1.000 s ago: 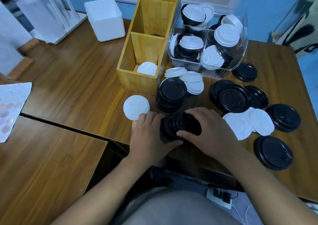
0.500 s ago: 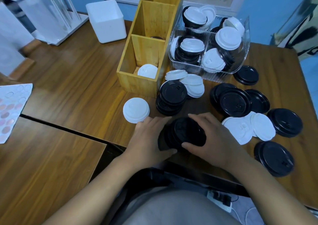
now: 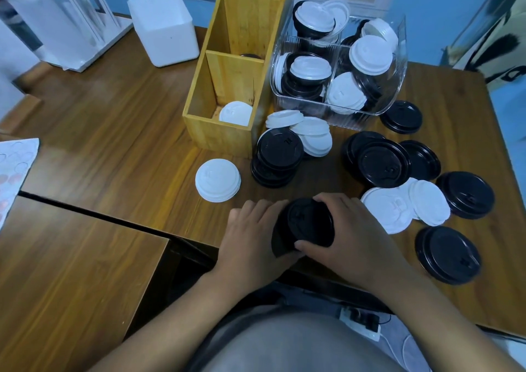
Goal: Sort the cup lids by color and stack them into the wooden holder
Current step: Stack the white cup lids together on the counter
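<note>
Both hands hold a short stack of black lids (image 3: 306, 225) near the table's front edge. My left hand (image 3: 252, 242) cups its left side and my right hand (image 3: 351, 236) wraps the right side, thumb under the front. The wooden holder (image 3: 222, 132) stands beyond, with a white lid (image 3: 235, 113) in its near compartment and a dark lid barely visible in the middle one. A white lid stack (image 3: 217, 180) and a black lid stack (image 3: 277, 159) sit between holder and hands. Loose black lids (image 3: 382, 162) and white lids (image 3: 407, 205) lie to the right.
A clear plastic bin (image 3: 338, 67) of mixed black and white lids stands right of the holder. A white square container (image 3: 163, 28) sits at the back left. A second, lower table (image 3: 71, 272) adjoins on the left, with a gap at its edge.
The held stack of black lids has tipped up and shifted slightly to the right between my hands, its top now facing the camera more. Other lids have not moved.
</note>
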`<state>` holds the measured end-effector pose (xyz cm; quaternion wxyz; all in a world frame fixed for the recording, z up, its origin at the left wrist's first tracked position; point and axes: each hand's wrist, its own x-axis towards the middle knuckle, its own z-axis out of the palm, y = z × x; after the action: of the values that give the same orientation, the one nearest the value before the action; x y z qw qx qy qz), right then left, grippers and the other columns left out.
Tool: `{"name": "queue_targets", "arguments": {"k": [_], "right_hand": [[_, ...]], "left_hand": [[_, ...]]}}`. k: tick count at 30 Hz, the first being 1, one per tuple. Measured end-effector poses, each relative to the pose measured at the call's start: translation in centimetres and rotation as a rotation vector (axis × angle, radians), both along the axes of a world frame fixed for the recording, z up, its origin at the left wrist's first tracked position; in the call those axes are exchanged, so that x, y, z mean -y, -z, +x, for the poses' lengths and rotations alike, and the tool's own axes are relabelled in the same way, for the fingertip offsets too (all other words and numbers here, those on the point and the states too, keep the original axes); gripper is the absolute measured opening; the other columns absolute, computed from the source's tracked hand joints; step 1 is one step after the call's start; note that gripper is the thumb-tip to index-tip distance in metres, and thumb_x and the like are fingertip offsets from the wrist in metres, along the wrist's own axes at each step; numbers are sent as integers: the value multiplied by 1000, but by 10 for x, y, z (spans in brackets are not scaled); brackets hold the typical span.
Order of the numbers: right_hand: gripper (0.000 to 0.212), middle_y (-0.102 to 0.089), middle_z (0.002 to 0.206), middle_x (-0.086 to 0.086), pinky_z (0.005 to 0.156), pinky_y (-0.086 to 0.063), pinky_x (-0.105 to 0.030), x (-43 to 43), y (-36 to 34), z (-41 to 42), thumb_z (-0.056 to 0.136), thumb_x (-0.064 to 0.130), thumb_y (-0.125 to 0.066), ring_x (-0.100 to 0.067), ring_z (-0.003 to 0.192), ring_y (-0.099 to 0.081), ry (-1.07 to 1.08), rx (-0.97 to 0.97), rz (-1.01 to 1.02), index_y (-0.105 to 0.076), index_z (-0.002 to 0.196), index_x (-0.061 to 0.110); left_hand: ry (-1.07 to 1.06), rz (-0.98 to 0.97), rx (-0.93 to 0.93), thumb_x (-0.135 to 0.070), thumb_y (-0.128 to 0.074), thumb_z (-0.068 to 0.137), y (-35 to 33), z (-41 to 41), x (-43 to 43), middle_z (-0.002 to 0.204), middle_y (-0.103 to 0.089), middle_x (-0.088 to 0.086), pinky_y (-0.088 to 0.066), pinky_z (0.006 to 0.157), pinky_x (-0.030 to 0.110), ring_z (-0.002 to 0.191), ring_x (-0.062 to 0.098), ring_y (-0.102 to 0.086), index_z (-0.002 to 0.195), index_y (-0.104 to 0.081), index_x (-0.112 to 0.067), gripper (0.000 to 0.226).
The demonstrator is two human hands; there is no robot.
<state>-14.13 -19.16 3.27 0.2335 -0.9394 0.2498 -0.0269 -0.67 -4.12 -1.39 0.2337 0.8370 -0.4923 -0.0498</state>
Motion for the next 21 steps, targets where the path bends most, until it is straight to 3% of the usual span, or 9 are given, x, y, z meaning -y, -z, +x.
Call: {"name": "queue_targets", "arguments": {"k": [6, 11, 16, 21], "right_hand": [[83, -53, 132, 10, 94, -41, -24, -2, 1, 0, 72, 64, -76, -12, 116, -48, 37, -27, 9, -43, 138, 27], [84, -54, 133, 7, 91, -31, -17, -5, 1, 1, 76, 64, -72, -10, 122, -44, 27, -53, 2, -41, 143, 23], [80, -54, 132, 7, 92, -37, -22, -1, -2, 6, 78, 68, -66, -12, 119, -44, -13, -108, -28, -40, 140, 24], [87, -47, 147, 4, 104, -36, -27, -6, 7, 2, 84, 63, -64, -19, 128, -41, -32, -78, -57, -35, 152, 18]], "left_hand": [[139, 41, -80, -70, -67, 73, -7, 16, -7, 131, -50, -16, -37, 95, 32, 112, 10, -46, 148, -45, -33, 87], [216, 8, -84, -67, -66, 81, -6, 25, -1, 150, -46, -15, -46, 98, 36, 120, 12, -49, 153, -43, -26, 86], [262, -14, -118, -66, -71, 79, -7, 33, 7, 138, -60, -11, -51, 94, 36, 114, 10, -52, 146, -53, -24, 81], [277, -25, -109, -64, -78, 75, -6, 36, 9, 135, -62, -12, -49, 97, 31, 116, 9, -51, 141, -59, -20, 82]]}}
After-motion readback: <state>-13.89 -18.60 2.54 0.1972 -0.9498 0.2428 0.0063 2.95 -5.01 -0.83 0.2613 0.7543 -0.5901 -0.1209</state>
